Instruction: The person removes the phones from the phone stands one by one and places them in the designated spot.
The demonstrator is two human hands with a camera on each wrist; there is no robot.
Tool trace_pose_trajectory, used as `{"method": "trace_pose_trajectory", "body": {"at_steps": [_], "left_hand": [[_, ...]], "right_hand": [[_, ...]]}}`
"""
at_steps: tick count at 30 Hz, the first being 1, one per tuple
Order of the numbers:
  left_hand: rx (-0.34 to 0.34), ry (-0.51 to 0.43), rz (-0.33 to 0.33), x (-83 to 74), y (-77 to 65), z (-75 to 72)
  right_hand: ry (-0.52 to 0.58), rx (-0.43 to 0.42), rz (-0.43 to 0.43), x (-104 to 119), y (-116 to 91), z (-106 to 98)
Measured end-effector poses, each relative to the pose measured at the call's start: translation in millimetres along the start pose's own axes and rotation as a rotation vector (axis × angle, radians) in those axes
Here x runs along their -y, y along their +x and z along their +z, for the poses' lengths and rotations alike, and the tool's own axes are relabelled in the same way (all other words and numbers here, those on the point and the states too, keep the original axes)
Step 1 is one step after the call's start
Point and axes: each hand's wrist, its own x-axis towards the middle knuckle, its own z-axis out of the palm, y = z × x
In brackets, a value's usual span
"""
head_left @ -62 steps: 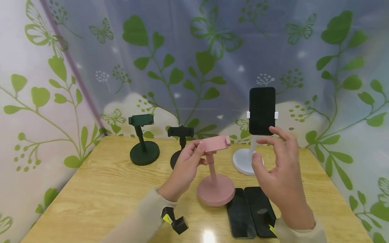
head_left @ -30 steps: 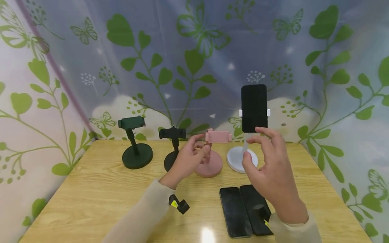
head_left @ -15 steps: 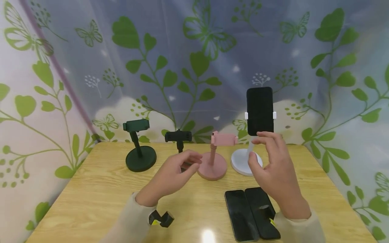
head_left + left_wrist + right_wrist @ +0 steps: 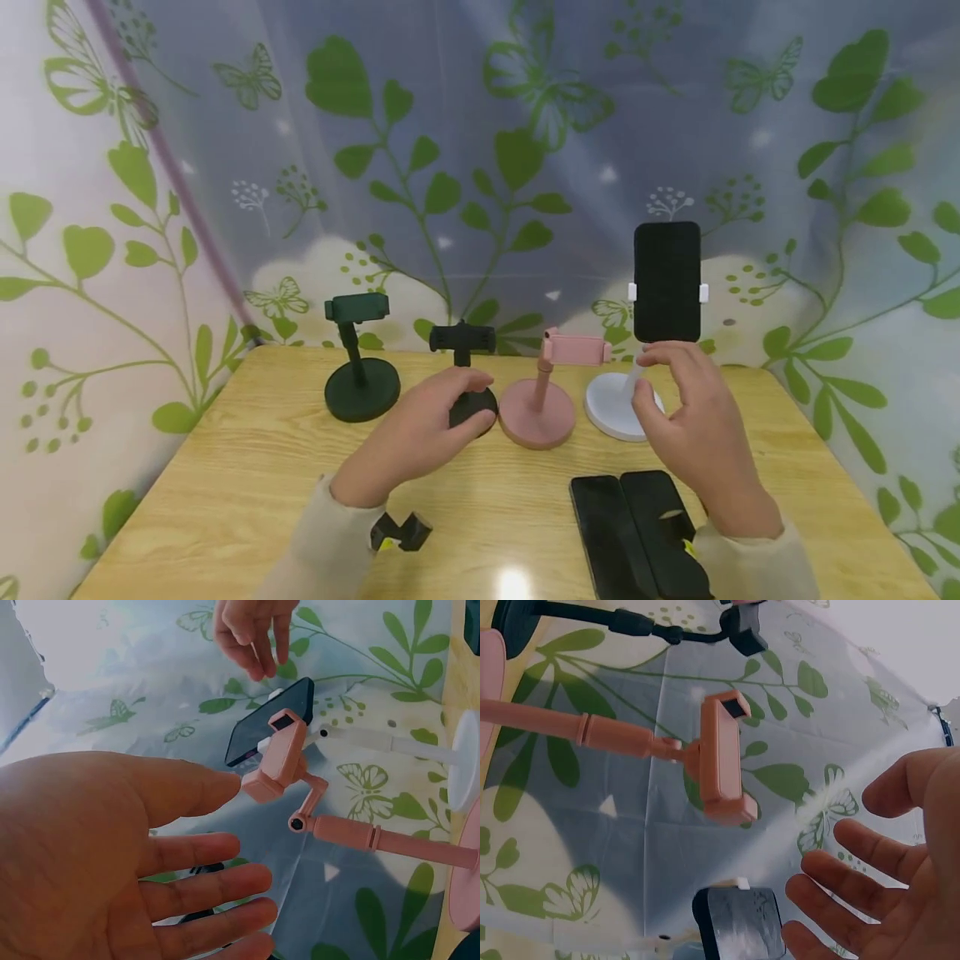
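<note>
In the head view my left hand [image 4: 416,433] is held with fingers loosely bent and nothing in it, overlapping the base of the black phone stand [image 4: 462,337]. To its right stands the pink phone stand [image 4: 538,412], its holder turned sideways with no phone in it. My right hand [image 4: 701,425], also holding nothing, hovers in front of the white phone stand [image 4: 611,408]. That stand's clamp grips a black smartphone [image 4: 667,282] upright. In the left wrist view, the thumb overlaps the edge of the pink holder [image 4: 281,754].
A dark green phone stand [image 4: 362,390] stands at the left end of the row. Two black smartphones lie side by side near the front, a left one [image 4: 609,533] and a right one [image 4: 658,521] partly behind my right sleeve. A patterned curtain [image 4: 420,208] hangs behind the wooden table [image 4: 247,475].
My left hand has moved the pink stand back into the row between the black and white ones and let go of it, then shifted left toward the black stand. My right hand has stayed near the white stand.
</note>
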Motion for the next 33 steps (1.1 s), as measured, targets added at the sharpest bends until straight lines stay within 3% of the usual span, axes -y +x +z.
{"method": "trace_pose_trajectory", "body": {"at_steps": [15, 19, 22, 25, 27, 30, 33], "left_hand": [[-0.001, 0.064, 0.035, 4.3, -1.5, -3.7], [0.000, 0.044, 0.026, 3.4, -3.0, -5.6], [0.015, 0.023, 0.017, 0.4, -2.9, -6.3], [0.035, 0.006, 0.009, -1.9, -2.5, -7.0], [0.047, -0.004, 0.005, -3.0, -2.5, -7.4], [0.064, -0.009, 0.000, -3.9, -3.0, -6.8], [0.087, -0.012, -0.005, -4.0, -3.2, -5.0]], "right_hand": [[0.047, 0.065, 0.025, -7.7, -3.8, 16.0], [0.105, -0.010, 0.008, -18.4, 5.0, 11.6], [0.240, -0.161, 0.032, -32.0, 17.1, 5.5], [0.390, -0.334, 0.095, -48.6, 31.8, 0.8], [0.430, -0.402, 0.160, -61.5, 40.4, -0.8], [0.459, -0.389, 0.279, -78.9, 49.1, -2.4], [0.422, -0.276, 0.393, -83.7, 53.3, -4.4]]}}
